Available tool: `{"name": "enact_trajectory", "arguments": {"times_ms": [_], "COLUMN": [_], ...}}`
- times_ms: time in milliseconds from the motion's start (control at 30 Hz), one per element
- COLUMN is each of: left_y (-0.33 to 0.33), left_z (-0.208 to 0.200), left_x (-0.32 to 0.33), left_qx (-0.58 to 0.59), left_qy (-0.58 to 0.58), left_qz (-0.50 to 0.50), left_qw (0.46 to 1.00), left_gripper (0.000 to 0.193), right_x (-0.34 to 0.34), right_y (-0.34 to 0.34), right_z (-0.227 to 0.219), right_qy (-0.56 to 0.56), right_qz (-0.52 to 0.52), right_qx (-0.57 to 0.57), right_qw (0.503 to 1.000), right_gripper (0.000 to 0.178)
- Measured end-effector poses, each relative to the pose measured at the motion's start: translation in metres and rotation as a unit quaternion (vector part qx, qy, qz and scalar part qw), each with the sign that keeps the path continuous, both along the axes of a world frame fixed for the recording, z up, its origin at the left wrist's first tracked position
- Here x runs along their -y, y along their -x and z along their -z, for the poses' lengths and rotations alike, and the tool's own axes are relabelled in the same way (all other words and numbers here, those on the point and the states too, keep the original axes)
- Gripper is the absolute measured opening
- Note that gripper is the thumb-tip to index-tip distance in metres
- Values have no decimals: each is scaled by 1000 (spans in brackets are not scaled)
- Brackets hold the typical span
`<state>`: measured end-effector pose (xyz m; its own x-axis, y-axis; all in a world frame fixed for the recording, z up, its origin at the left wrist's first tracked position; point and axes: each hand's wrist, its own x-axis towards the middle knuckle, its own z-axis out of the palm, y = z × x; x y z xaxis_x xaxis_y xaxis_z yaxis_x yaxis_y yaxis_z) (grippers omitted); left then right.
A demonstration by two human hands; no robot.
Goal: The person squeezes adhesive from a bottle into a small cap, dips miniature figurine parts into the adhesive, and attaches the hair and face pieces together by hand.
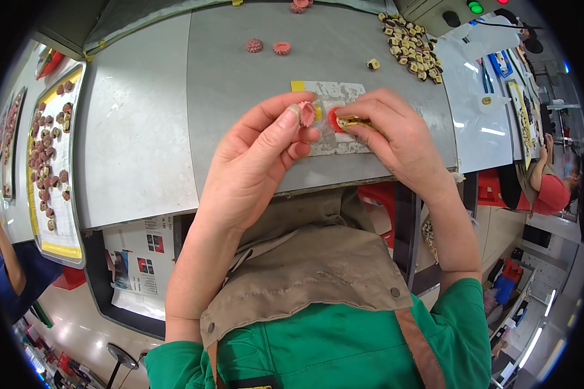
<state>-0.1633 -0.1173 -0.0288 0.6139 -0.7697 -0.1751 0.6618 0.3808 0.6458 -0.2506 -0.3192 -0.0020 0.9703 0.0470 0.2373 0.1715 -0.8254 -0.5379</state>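
Note:
Between thumb and fingers, my left hand [259, 136] pinches a small pink piece [307, 114] with a jagged rim and a hollow side. Close to it, my right hand [396, 133] grips a small cream-and-dark piece [352, 122], partly covered by the fingers. That piece is right at a round red dish or cap [334, 119]; whether they touch I cannot tell. Both hands are above a pale, smeared mat [340, 148] with a yellow corner. Farther back lie a bumpy pink piece [254, 45] and a hollow pink one [281, 48].
A heap of cream-and-dark pieces [412, 48] lies at the far right of the grey table [240, 84], one loose piece [373, 64] beside it. At left stands a yellow-edged tray [58, 243] of assembled pieces. A white bottle [490, 102] and co-workers flank both sides.

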Motion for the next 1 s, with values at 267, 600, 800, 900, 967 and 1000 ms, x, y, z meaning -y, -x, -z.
{"name": "enact_trajectory", "arguments": {"times_ms": [267,600,800,900,967,1000], "left_y": [3,18,20,29,36,40], "left_z": [-7,-10,-15,-22,-18,-12], "left_x": [6,12,20,27,33,36], "left_qx": [3,161,136,170,183,253], "left_qy": [-26,-100,-125,-149,-164,-170], "left_qz": [2,-55,-19,-30,-28,-47], "left_qw": [1000,980,983,974,969,951], "left_gripper": [34,28,34,46,52,52], "right_x": [-42,-43,-37,-32,-28,-26], "right_y": [-2,4,8,12,14,14], "right_z": [5,29,24,33,39,39], "right_qy": [-434,-127,-125,-148,-166,-159], "right_qz": [53,56,70,71,67,76], "right_qx": [-9,206,211,204,191,199], "right_qw": [899,969,967,965,965,964], "right_gripper": [19,23,34,38,38,36]}}
